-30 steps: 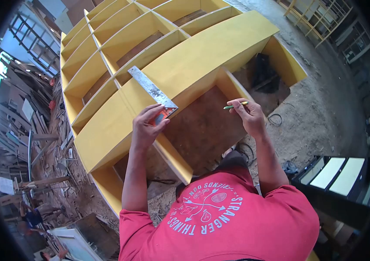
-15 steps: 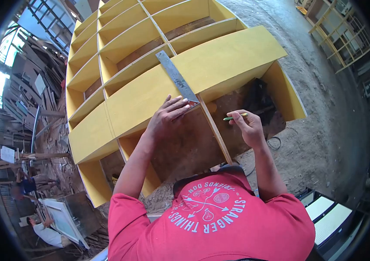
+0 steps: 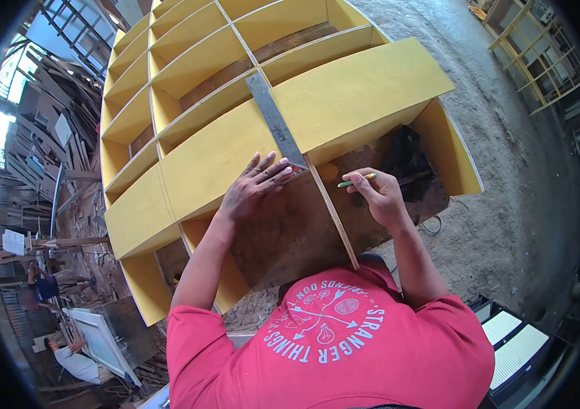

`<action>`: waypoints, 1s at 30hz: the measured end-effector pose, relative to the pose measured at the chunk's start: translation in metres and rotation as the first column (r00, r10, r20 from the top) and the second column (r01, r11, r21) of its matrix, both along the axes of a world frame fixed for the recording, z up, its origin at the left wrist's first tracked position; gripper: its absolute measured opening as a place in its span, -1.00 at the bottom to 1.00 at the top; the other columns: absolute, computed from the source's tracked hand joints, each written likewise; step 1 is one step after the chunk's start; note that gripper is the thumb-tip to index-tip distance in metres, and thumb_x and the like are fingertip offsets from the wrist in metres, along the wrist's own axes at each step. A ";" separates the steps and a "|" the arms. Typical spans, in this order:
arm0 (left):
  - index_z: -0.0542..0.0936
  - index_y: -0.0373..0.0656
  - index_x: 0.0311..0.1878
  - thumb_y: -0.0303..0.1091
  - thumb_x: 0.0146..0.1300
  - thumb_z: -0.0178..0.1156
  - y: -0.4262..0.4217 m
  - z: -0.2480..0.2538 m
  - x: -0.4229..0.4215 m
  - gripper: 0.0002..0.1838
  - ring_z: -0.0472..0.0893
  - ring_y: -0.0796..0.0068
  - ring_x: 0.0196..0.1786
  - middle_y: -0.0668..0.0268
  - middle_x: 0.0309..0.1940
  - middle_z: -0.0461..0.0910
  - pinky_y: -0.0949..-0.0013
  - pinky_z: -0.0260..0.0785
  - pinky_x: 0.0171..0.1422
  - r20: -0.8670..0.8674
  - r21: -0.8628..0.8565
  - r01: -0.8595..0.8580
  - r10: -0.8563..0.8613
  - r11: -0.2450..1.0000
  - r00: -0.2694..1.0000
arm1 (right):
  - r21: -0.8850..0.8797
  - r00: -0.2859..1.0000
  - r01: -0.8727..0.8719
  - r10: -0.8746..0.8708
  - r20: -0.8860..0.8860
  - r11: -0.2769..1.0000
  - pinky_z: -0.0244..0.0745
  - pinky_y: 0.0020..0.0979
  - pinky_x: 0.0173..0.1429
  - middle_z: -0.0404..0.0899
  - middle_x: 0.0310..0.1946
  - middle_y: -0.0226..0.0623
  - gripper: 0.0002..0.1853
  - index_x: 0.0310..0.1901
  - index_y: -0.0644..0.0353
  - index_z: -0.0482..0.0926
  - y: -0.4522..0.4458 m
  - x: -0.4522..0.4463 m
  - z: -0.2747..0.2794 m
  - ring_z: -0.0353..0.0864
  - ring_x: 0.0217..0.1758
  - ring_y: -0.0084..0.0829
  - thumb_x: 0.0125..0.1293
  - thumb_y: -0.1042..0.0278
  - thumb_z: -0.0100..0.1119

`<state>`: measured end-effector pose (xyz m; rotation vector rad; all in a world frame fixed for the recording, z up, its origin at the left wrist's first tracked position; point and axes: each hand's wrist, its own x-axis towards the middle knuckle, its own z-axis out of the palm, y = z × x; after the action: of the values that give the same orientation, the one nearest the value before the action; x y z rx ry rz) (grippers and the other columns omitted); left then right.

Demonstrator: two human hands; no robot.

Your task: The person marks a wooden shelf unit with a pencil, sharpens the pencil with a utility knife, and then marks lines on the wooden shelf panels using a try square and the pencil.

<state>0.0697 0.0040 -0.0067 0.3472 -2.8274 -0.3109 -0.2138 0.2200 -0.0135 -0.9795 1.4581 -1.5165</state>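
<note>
My left hand [image 3: 254,187] lies with fingers spread at the near edge of a yellow curved board [image 3: 208,153], by the stock of a metal square [image 3: 275,119]. Its fingertips touch or nearly touch the square's corner; the thumb is hidden. The square's blade runs across the board toward a divider behind it. In my right hand [image 3: 384,198] is a green and yellow pencil [image 3: 356,180], pinched between thumb and fingers. This hand hovers right of a narrow upright divider edge [image 3: 331,210], apart from the board.
The yellow wooden frame [image 3: 201,65] stretches away in several open compartments. A dark item [image 3: 405,153] lies in the right compartment. Scrap boards [image 3: 51,136] are stacked at left. Two people, one in a white top [image 3: 75,361], are at lower left. A lattice frame [image 3: 542,58] stands upper right.
My right hand has moved a little left with the pencil, closer to the square. My left fingers have spread wider, and the square has turned slightly on the board.
</note>
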 end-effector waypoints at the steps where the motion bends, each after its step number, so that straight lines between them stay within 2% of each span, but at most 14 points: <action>1: 0.61 0.23 0.59 -0.28 0.54 0.38 0.000 -0.001 0.001 -0.42 0.35 0.21 0.76 0.45 0.65 0.51 -0.10 0.05 0.91 0.001 0.013 0.002 -0.002 1.000 1.000 | -0.016 1.000 0.003 -0.003 -0.014 1.000 0.57 -0.50 -0.04 0.84 -0.24 -0.37 -0.72 0.06 0.25 0.84 -0.007 0.000 0.002 0.71 -0.18 -0.65 0.72 0.21 0.28; 7: 0.59 0.26 0.61 -0.26 0.53 0.39 -0.003 -0.005 0.002 -0.39 0.34 0.24 0.77 0.45 0.66 0.50 -0.10 0.05 0.91 0.000 0.032 0.002 -0.002 0.999 1.000 | -0.060 0.963 0.064 -0.077 -0.258 0.996 0.63 -0.44 -0.04 0.86 -0.28 -0.25 -0.70 0.09 0.31 0.82 -0.070 -0.004 0.026 0.77 -0.18 -0.57 0.68 0.20 0.33; 8: 0.59 0.26 0.61 -0.26 0.53 0.39 -0.002 -0.002 0.002 -0.39 0.34 0.24 0.77 0.45 0.66 0.50 -0.10 0.05 0.91 0.005 0.033 -0.002 0.002 0.999 1.000 | -0.029 0.962 0.050 -0.056 -0.267 0.998 0.67 -0.37 -0.01 0.87 -0.22 -0.14 -0.68 0.07 0.30 0.82 -0.081 -0.003 0.037 0.83 -0.16 -0.45 0.65 0.16 0.37; 11: 0.58 0.24 0.62 -0.25 0.55 0.37 -0.002 0.000 0.001 -0.41 0.33 0.22 0.77 0.44 0.66 0.50 -0.11 0.05 0.90 0.013 0.049 -0.006 0.006 0.999 1.000 | -0.107 0.895 0.061 -0.101 -0.435 0.992 0.69 -0.31 0.01 0.88 -0.16 -0.10 -0.70 0.04 0.27 0.84 -0.126 0.000 0.043 0.85 -0.15 -0.35 0.62 0.16 0.39; 12: 0.58 0.24 0.62 -0.24 0.56 0.36 -0.002 0.000 0.002 -0.41 0.32 0.21 0.77 0.43 0.66 0.50 -0.11 0.06 0.90 0.015 0.058 -0.006 0.005 0.998 1.000 | -0.132 0.888 0.048 -0.103 -0.448 0.990 0.71 -0.22 0.04 0.87 -0.11 -0.03 -0.70 0.02 0.26 0.85 -0.141 0.001 0.042 0.85 -0.12 -0.22 0.60 0.16 0.39; 19: 0.57 0.26 0.62 -0.21 0.60 0.31 0.000 0.010 0.000 -0.43 0.34 0.17 0.77 0.42 0.66 0.50 -0.14 0.08 0.89 0.016 0.119 -0.012 0.010 0.993 1.000 | -0.151 0.806 0.048 -0.127 -0.577 0.987 0.66 -0.04 0.22 0.86 -0.09 0.00 -0.66 0.02 0.24 0.85 -0.255 0.007 0.022 0.82 0.04 0.00 0.61 0.10 0.31; 24: 0.56 0.28 0.63 -0.16 0.61 0.29 -0.001 0.010 0.001 -0.44 0.36 0.16 0.75 0.42 0.65 0.51 -0.16 0.11 0.88 -0.002 0.122 -0.003 0.003 0.992 1.000 | -0.121 0.730 0.042 -0.113 -0.674 0.992 0.60 0.05 0.33 0.85 -0.09 0.03 -0.61 0.00 0.24 0.85 -0.290 0.008 0.013 0.76 0.15 0.11 0.63 0.05 0.25; 27: 0.56 0.28 0.63 -0.16 0.61 0.29 -0.003 0.006 0.002 -0.44 0.36 0.15 0.75 0.42 0.65 0.51 -0.17 0.12 0.87 -0.012 0.132 0.010 -0.008 0.991 1.000 | 0.000 0.718 -0.013 0.009 -0.696 1.000 0.60 0.10 0.31 0.83 -0.09 0.07 -0.56 -0.04 0.27 0.83 -0.293 0.006 0.026 0.75 0.12 0.17 0.65 0.01 0.20; 30: 0.61 0.23 0.58 -0.23 0.59 0.32 -0.002 0.008 0.001 -0.47 0.33 0.15 0.77 0.42 0.67 0.49 -0.14 0.08 0.89 0.003 0.161 -0.008 0.007 0.987 1.000 | -0.113 0.716 -0.016 -0.067 -0.695 0.994 0.59 0.14 0.27 0.80 -0.13 0.15 -0.53 -0.11 0.30 0.80 -0.291 0.004 0.017 0.74 0.08 0.22 0.66 -0.02 0.18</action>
<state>0.0703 0.0020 0.0011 0.3916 -2.8090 -0.5394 -0.2093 -0.0711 0.0031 -1.7436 1.9124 -1.3005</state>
